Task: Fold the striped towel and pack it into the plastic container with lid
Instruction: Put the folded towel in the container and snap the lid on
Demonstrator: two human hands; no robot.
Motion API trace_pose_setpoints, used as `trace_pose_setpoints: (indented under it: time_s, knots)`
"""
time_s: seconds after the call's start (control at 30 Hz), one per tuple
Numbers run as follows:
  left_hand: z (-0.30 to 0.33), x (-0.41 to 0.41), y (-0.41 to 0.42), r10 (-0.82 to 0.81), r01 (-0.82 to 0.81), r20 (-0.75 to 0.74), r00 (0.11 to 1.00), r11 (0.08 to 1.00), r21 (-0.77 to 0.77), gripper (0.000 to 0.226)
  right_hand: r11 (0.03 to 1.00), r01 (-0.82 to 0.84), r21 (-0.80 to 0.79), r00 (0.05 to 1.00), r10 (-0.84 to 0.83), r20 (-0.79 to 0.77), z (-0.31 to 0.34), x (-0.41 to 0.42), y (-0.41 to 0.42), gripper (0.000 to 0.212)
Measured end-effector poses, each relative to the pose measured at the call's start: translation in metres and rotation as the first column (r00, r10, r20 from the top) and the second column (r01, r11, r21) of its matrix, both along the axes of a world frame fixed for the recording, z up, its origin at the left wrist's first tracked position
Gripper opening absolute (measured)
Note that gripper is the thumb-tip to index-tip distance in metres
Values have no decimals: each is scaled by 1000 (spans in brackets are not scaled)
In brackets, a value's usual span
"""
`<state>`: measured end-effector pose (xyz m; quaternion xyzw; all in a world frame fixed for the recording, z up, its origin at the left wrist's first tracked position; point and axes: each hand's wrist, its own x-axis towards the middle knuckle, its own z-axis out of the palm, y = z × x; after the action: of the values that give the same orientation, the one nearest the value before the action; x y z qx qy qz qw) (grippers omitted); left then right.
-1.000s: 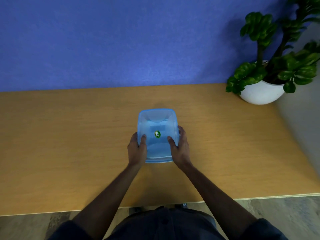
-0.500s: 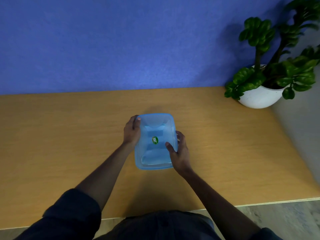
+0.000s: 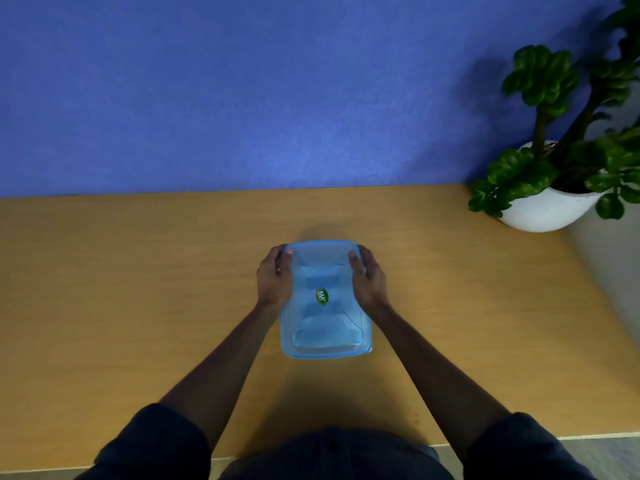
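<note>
Blue plastic container [image 3: 325,299] sits mid-surface [image 3: 138,289], lid [image 3: 322,258] on top, green sticker [image 3: 322,296] at centre. Both hands have shifted from the near edge a second ago to the far corners. Left hand [image 3: 275,280] and right hand [image 3: 369,280] each have their grip spread over a side, thumbs pressing down on the lid. Pale folded shape shows through the plastic, probably the towel; stripes not discernible. Judgement: packing done, lid being snapped shut corner by corner; near edge may need checking. Potted plant [image 3: 554,188] well apart, far right.
</note>
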<state>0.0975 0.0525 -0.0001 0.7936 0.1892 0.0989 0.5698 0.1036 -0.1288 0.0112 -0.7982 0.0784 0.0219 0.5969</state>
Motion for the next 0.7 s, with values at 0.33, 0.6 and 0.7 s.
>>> trace_pose_setpoints:
  time_s: [0.33,0.6,0.7]
  knots:
    - [0,11,-2,39,-39,-5,999,989,-141,23,989,59,136,995,-47,-93,-8,35,-4,20]
    - [-2,12,-8,78,-81,-22,997,928,-363,23,977,27,211,995,-6,-97,-11,43,-6,19]
    - [0,12,-9,110,-112,-30,993,894,-433,25,963,14,269,992,19,-122,-13,44,-5,23]
